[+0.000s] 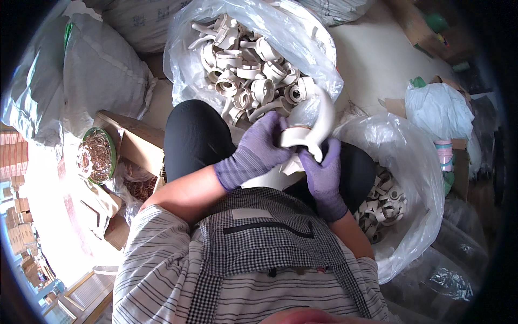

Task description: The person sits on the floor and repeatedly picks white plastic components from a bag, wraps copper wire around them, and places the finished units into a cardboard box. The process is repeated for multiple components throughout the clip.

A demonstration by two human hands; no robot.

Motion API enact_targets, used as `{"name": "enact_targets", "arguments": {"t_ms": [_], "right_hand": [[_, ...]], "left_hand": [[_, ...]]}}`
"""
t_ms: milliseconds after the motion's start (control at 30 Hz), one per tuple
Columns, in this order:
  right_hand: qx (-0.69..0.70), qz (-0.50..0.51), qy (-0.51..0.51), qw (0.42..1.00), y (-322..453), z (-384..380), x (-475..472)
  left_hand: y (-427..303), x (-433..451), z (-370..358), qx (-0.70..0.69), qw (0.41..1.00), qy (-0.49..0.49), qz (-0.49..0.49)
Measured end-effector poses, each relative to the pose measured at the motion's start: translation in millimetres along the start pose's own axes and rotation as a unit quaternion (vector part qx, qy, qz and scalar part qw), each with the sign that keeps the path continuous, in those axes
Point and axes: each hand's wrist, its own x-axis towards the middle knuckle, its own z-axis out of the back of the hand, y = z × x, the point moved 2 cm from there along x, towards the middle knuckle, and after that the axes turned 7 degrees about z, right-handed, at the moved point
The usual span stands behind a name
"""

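Both of my hands wear purple knit gloves and meet over my lap. My left hand [265, 141] grips the ring-shaped end of a white plastic fitting [297, 136] from the left. A thick curved arm of the fitting rises from the ring and bends up to the right. My right hand [325, 170] holds the same piece from below and the right, its fingertips partly hidden behind it. Under the hands another pale surface shows between my knees; I cannot tell what it is. Just ahead, a clear plastic bag [184, 65] holds many similar off-white fittings [245, 67].
At my right a second plastic bag [425, 227] contains smaller white plastic parts [384, 202]. To the left are a green-rimmed basin [114, 156] of small metallic pieces and a cardboard box [137, 146]. Large woven sacks [105, 60] stand behind them. A white bag [439, 109] sits far right.
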Motion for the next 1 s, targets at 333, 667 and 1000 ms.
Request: {"name": "enact_targets", "arguments": {"t_ms": [333,667,1000], "right_hand": [[-0.270,-0.242,0.335,0.870,-213.2,-26.7,107.2],[0.032,-0.375,-0.067,0.924,-347.7,-130.0,94.7],[-0.020,-0.086,0.143,0.986,-230.8,-75.9,208.1]], "left_hand": [[5.7,177.1,108.1,0.470,0.881,-0.033,-0.045],[85.6,281.9,79.1,0.625,0.761,-0.076,-0.160],[91.4,357.1,86.4,0.622,0.743,-0.100,-0.225]]}}
